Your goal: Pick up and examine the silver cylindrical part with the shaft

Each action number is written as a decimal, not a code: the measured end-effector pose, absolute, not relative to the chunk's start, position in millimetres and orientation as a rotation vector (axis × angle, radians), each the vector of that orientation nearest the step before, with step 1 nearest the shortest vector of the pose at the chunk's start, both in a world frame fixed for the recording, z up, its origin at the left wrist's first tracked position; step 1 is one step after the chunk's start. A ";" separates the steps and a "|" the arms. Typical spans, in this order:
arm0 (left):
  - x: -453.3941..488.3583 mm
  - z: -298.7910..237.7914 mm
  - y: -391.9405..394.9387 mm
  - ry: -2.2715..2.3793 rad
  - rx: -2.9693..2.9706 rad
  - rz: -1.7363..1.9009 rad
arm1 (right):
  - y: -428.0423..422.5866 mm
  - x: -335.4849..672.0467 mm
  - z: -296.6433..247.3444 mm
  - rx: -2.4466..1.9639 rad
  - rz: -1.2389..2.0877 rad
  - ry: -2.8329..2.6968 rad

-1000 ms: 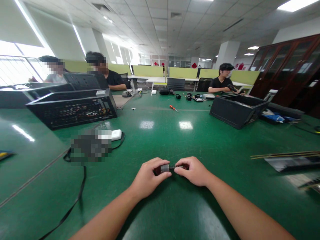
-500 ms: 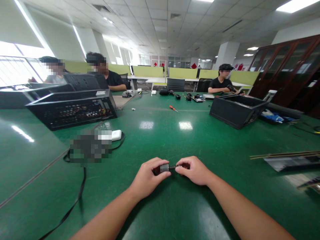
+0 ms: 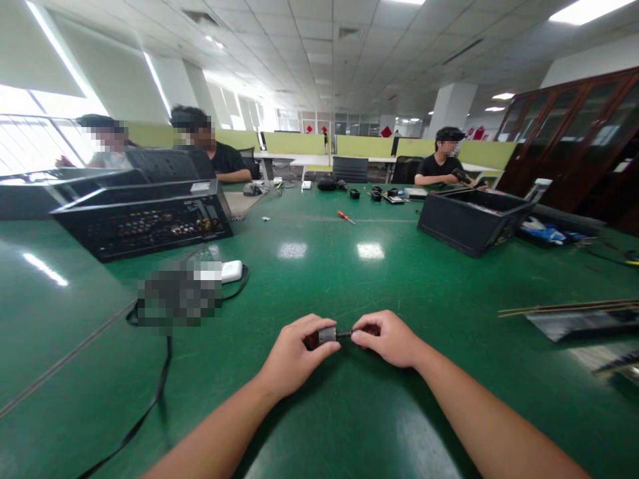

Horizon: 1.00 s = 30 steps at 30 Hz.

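Note:
Low over the green table, my left hand [image 3: 299,349] is closed around a small grey metal cylinder [image 3: 327,334] with a dark reddish-brown end, which looks like a motor rotor. Its thumb and fingers grip the cylinder from both sides. From the cylinder a thin dark shaft [image 3: 344,334] runs level to the right. My right hand [image 3: 389,339] pinches the far end of that shaft, where a dark reddish-brown part [image 3: 370,329] shows between the fingers. Whether this part and the cylinder are one piece is hidden by the fingers.
An orange screwdriver [image 3: 345,217] lies on the green table [image 3: 319,279]. Black computer cases stand left [image 3: 150,219] and right [image 3: 472,219]. A white box with a black strap [image 3: 232,271] sits left, metal plates [image 3: 579,319] right. Other people sit across the table.
Both hands keep their grip on the piece, with only the slightest shift. The whole view has moved very slightly. Nothing was let go.

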State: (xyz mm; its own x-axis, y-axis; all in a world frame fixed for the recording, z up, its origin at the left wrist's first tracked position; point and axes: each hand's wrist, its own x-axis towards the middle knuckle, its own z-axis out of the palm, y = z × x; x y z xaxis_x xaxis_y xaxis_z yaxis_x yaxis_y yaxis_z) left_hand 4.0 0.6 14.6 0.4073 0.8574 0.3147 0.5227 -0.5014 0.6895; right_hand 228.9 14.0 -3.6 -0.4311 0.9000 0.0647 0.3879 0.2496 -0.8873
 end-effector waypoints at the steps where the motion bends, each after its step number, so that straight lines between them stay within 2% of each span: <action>1: 4.0 14.4 0.8 1.172 2.174 0.904 | 14.1 229.1 -3.7 -1.168 1.132 -1.938; 30: 1.3 13.5 1.7 1.196 2.154 0.924 | 19.7 243.1 0.8 -1.173 1.260 -1.915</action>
